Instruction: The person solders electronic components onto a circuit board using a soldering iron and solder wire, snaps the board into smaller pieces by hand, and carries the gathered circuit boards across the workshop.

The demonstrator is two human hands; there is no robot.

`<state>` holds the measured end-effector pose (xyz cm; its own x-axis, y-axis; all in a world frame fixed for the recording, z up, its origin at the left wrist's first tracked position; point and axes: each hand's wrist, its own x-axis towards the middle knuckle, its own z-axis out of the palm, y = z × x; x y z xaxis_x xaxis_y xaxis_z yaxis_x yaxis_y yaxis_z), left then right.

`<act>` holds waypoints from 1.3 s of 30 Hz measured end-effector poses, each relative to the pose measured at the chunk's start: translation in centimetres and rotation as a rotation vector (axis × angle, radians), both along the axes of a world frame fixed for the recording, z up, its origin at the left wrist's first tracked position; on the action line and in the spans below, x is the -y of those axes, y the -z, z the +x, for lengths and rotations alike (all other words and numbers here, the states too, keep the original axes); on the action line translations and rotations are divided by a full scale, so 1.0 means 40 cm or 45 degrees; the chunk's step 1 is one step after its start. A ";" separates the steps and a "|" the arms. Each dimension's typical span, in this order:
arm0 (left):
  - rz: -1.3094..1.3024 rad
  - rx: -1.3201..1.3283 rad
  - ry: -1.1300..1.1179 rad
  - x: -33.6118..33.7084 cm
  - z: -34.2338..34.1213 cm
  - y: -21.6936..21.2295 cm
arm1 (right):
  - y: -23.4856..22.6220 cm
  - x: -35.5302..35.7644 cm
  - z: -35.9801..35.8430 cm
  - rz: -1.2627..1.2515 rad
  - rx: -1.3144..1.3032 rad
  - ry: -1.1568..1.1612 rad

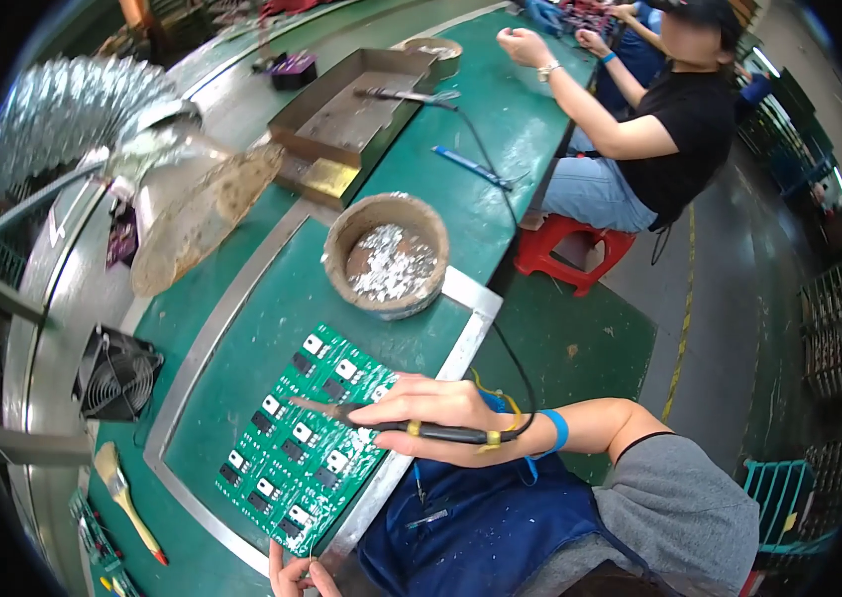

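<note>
My right hand point(441, 418) is closed around the black handle of a soldering iron point(431, 431). Its metal tip points left over a green circuit board point(316, 418). Rows of black, flat components with metal tabs stand on the board, which lies on a green bench inside a metal frame. At the board's near edge is my left hand point(297, 577), cut off by the picture's lower rim. Its fingers are drawn together at a thin, light strand, too small to name surely. The iron's tip appears just above the components; whether it touches cannot be told.
A round clay-like pot point(386, 257) with silvery scraps stands beyond the board. Farther off are a metal tray point(351, 119) with another iron and a blue pen-like tool point(471, 167). A fume hood point(207, 219), fan point(117, 373) and brush point(130, 502) are left. Another person point(650, 129) sits far right.
</note>
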<state>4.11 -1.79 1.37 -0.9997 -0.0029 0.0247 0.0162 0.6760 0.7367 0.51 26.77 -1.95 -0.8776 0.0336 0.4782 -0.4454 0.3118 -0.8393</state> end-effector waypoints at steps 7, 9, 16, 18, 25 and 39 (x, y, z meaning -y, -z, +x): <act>-0.081 -0.322 0.007 0.007 -0.082 -0.003 | -0.079 -0.097 0.025 0.378 -0.031 0.165; -0.046 -0.246 -0.016 -0.016 -0.081 -0.042 | -0.088 -0.120 0.057 0.453 -0.055 0.480; 0.022 -0.238 0.294 -0.051 -0.178 -0.024 | -0.095 -0.161 0.044 0.499 0.183 0.926; 0.076 -0.209 0.328 -0.057 -0.192 -0.018 | -0.120 -0.150 0.048 0.529 0.140 0.869; 0.026 -0.251 0.321 -0.067 -0.208 0.009 | -0.182 -0.125 0.013 0.778 -0.211 0.127; -0.036 -0.256 0.330 -0.080 -0.221 0.020 | -0.162 -0.022 -0.099 0.777 -0.169 -0.630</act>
<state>-4.72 1.40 0.58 -0.9420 0.2548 0.2183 0.3340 0.6502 0.6824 -3.43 27.66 4.54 -0.6564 -0.6467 0.3884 -0.7368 0.4390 -0.5142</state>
